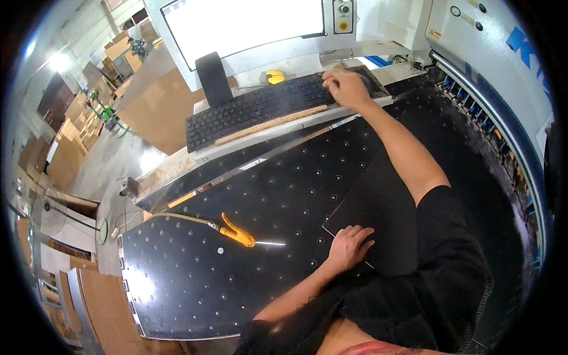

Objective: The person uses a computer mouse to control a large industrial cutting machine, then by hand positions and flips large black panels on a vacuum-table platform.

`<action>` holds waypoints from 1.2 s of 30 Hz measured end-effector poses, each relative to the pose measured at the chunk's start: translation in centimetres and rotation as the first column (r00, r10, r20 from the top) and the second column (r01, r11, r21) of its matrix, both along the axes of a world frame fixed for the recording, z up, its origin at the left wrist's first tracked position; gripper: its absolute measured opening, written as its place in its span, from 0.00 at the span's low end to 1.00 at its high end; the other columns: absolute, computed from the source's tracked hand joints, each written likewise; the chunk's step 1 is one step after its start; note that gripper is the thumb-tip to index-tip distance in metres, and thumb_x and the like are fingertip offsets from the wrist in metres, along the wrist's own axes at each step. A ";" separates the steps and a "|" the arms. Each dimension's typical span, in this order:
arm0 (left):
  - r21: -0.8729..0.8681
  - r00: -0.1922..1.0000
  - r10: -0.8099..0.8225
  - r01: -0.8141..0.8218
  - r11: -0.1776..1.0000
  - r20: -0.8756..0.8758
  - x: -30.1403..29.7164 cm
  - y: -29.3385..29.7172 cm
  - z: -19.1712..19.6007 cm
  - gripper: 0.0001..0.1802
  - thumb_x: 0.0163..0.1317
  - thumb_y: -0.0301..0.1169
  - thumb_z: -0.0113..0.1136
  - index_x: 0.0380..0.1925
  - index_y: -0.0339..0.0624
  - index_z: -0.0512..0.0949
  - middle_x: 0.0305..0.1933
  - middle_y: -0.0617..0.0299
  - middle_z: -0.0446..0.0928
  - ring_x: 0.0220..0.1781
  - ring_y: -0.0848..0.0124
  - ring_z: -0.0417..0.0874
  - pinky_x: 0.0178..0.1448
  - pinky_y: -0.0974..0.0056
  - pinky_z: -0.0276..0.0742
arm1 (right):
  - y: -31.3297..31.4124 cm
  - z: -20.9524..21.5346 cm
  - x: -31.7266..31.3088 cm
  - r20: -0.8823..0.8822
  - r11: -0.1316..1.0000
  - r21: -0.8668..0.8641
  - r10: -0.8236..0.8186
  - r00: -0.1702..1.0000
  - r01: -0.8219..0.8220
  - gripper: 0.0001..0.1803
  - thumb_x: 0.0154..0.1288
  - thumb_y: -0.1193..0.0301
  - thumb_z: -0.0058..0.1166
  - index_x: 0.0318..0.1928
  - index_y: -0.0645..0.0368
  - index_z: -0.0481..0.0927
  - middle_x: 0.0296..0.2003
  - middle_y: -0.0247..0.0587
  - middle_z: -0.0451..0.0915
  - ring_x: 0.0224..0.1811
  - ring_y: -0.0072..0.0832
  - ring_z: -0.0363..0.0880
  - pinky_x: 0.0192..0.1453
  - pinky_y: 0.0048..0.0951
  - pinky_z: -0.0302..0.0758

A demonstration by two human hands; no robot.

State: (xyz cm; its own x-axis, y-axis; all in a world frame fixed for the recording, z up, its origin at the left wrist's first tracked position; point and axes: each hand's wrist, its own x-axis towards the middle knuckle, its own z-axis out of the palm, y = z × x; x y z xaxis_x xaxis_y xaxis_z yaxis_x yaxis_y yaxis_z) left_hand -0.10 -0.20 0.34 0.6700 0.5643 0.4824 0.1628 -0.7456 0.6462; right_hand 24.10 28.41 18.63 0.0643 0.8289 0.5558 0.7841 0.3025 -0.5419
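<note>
My left hand [349,247] rests flat, fingers spread, on the near corner of the dark sheet [378,210]; its long axis runs toward one o'clock. Farther off at twelve, my right hand [346,87] lies loosely curled on the keyboard [254,109]; the yellow air gun [236,234] lies at nine o'clock of the left.

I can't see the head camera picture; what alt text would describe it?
A person's right hand reaches to a black keyboard below a monitor, while the left hand presses a dark flat sheet on a black studded worktable.
</note>
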 end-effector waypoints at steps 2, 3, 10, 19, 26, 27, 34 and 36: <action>-0.025 1.000 -0.003 0.003 1.000 0.000 0.0 0.0 0.4 0.21 0.62 0.35 0.75 0.54 0.46 0.84 0.42 0.56 0.82 0.44 0.53 0.84 0.48 0.50 0.80 | 0.5 -0.2 2.7 0.181 0.968 0.140 -0.231 0.956 0.207 0.14 0.70 0.67 0.59 0.52 0.54 0.89 0.57 0.43 0.87 0.63 0.41 0.83 0.67 0.44 0.79; -0.038 1.000 0.000 0.000 0.999 0.001 0.0 0.0 0.6 0.21 0.61 0.35 0.76 0.54 0.46 0.85 0.41 0.54 0.83 0.44 0.51 0.85 0.48 0.49 0.81 | 0.8 -1.0 4.0 0.244 0.930 0.235 -0.337 0.909 0.282 0.15 0.69 0.67 0.61 0.53 0.54 0.88 0.57 0.43 0.87 0.63 0.42 0.83 0.67 0.43 0.79; -0.012 1.000 0.016 -0.016 1.000 0.018 0.2 0.0 0.0 0.21 0.61 0.36 0.76 0.53 0.47 0.86 0.43 0.54 0.84 0.44 0.51 0.85 0.48 0.49 0.81 | 1.9 -3.3 7.3 0.198 0.922 0.142 -0.382 0.903 0.360 0.17 0.69 0.63 0.65 0.56 0.54 0.88 0.56 0.44 0.84 0.63 0.44 0.82 0.69 0.41 0.78; -0.036 1.000 0.001 -0.001 0.999 0.000 0.0 0.0 0.6 0.20 0.61 0.34 0.76 0.53 0.45 0.86 0.40 0.54 0.83 0.43 0.51 0.84 0.47 0.50 0.80 | 2.1 -4.2 6.8 0.095 0.916 0.121 -0.395 0.914 0.383 0.19 0.72 0.61 0.66 0.58 0.54 0.87 0.58 0.47 0.82 0.62 0.48 0.81 0.69 0.43 0.77; 0.002 0.999 -0.003 0.003 1.000 0.037 0.1 0.1 0.4 0.21 0.62 0.34 0.75 0.54 0.45 0.84 0.39 0.55 0.82 0.42 0.51 0.84 0.45 0.49 0.79 | 2.0 -4.0 6.6 0.092 0.915 0.122 -0.395 0.914 0.383 0.19 0.73 0.61 0.66 0.58 0.55 0.86 0.59 0.47 0.81 0.63 0.48 0.81 0.69 0.43 0.77; -0.001 1.000 -0.003 0.003 1.000 0.028 0.1 0.0 0.5 0.21 0.62 0.34 0.75 0.54 0.45 0.84 0.39 0.55 0.82 0.42 0.51 0.84 0.45 0.49 0.79 | 2.0 -4.0 6.7 0.088 0.918 0.129 -0.388 0.918 0.375 0.19 0.72 0.61 0.67 0.59 0.55 0.86 0.59 0.47 0.81 0.63 0.48 0.81 0.69 0.43 0.77; -0.003 0.999 0.002 -0.002 1.000 0.047 0.2 0.0 0.1 0.20 0.63 0.35 0.74 0.54 0.45 0.85 0.41 0.54 0.83 0.44 0.52 0.85 0.47 0.50 0.81 | 1.9 -4.0 6.8 0.110 0.903 0.170 -0.414 0.903 0.394 0.20 0.70 0.63 0.68 0.59 0.56 0.85 0.59 0.46 0.81 0.63 0.48 0.81 0.69 0.43 0.77; -0.002 0.999 0.008 -0.008 1.000 0.052 0.1 0.0 0.2 0.20 0.63 0.35 0.75 0.54 0.45 0.85 0.41 0.54 0.83 0.45 0.51 0.85 0.47 0.50 0.81 | 1.9 -4.1 6.9 0.128 0.904 0.182 -0.412 0.902 0.387 0.20 0.70 0.63 0.68 0.59 0.56 0.85 0.59 0.46 0.81 0.63 0.48 0.81 0.69 0.43 0.77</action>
